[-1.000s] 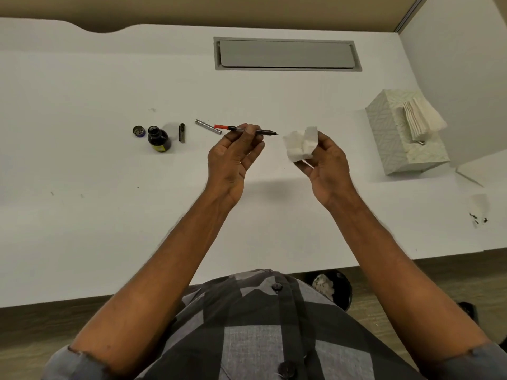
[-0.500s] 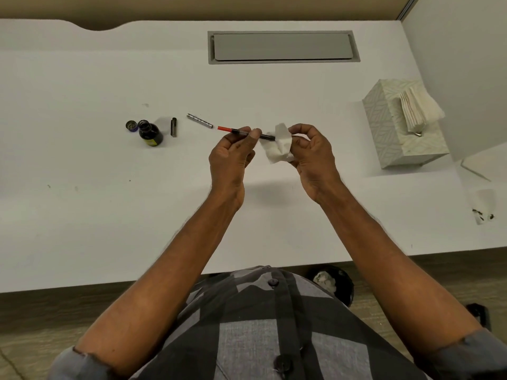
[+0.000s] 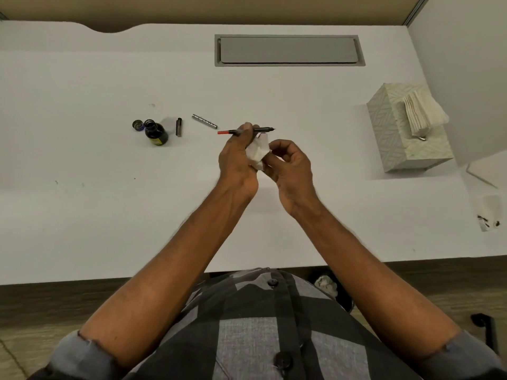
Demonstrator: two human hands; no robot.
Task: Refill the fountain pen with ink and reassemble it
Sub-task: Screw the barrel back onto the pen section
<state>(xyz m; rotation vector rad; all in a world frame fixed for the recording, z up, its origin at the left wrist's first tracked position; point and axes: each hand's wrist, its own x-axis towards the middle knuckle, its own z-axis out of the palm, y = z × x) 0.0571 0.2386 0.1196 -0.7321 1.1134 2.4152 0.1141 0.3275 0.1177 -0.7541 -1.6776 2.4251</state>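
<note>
My left hand (image 3: 238, 160) pinches the pen (image 3: 247, 130) between thumb and fingertips, holding it level above the desk (image 3: 82, 215). The pen is a thin dark rod: red at its left end, a fine pointed nib at its right. My right hand (image 3: 290, 171) has its fingers curled, pinching a crumpled white tissue (image 3: 257, 152) that sits just below the pen, between both hands; I cannot tell whether it touches the pen. On the smooth white desk to the left lie a ribbed metal barrel (image 3: 204, 121), a short dark cap (image 3: 179, 127), an open dark glass bottle (image 3: 155, 132) and its round lid (image 3: 138, 125), beside the bottle. A patterned box (image 3: 389, 133) of tissues stands at right.
</note>
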